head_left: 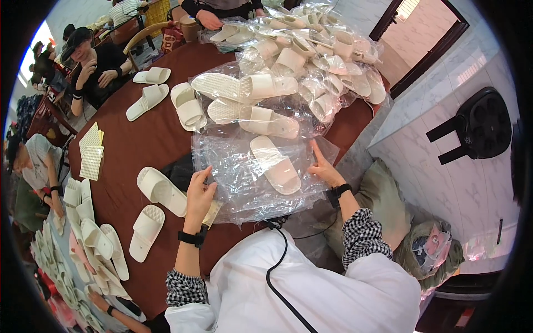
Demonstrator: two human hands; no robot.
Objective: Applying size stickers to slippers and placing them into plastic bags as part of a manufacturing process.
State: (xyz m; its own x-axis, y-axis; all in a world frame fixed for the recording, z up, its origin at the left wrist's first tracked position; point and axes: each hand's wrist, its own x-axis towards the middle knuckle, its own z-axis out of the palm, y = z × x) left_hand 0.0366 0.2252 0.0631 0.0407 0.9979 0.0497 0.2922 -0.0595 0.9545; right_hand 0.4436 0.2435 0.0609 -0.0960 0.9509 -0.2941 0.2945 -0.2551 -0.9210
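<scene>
A clear plastic bag is spread in front of me at the near edge of the brown table. My left hand is closed at its left edge, thumb and bent fingers against the film. At the opposite edge, my right hand has its index finger stretched out and its thumb apart, touching the film. A single white slipper lies between my hands, at the bag; whether inside or on top I cannot tell. Just beyond are a bagged white slipper and another bagged slipper.
A heap of bagged slippers covers the far right of the brown table. Loose slippers lie left of me, near yellowish sheets. Co-workers sit at left; another person's hand rests at the far edge. Sacks stand at right.
</scene>
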